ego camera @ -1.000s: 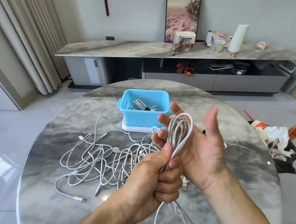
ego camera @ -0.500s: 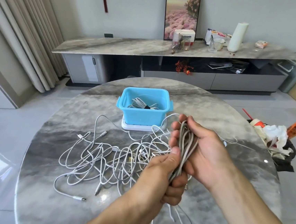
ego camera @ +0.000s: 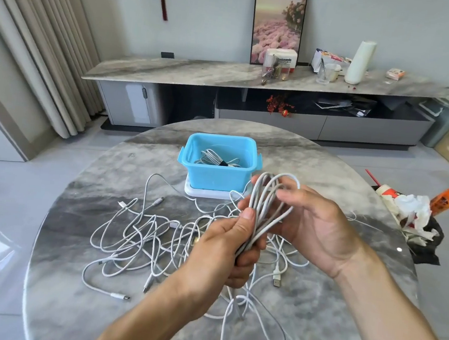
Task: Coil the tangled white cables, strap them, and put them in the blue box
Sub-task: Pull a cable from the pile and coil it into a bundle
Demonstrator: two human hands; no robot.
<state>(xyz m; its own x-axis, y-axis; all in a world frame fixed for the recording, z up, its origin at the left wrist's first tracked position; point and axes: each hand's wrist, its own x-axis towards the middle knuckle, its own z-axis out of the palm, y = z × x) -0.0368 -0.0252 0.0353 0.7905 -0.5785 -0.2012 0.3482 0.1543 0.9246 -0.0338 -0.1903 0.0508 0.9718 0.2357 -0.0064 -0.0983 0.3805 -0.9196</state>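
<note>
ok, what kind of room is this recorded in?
Most likely a home living room: a long low marble-top media console along the wall, a framed flower picture leaning on it, pleated curtains, and a round marble table.

Both forearms cut off by the bottom edge. Near rim of the surface (ego camera: 67,305) lost below the frame at 6 o'clock. Lower loops of the coiled cable (ego camera: 265,201) hidden inside the left hand (ego camera: 226,249); trailing strands running out at the bottom edge. Fingertips of the right hand (ego camera: 311,224) partly masked by the loops. Strapped bundle (ego camera: 218,160) half hidden by the wall of the blue box (ego camera: 214,174). Plug types in the tangled pile (ego camera: 140,233) too small to tell.
</note>
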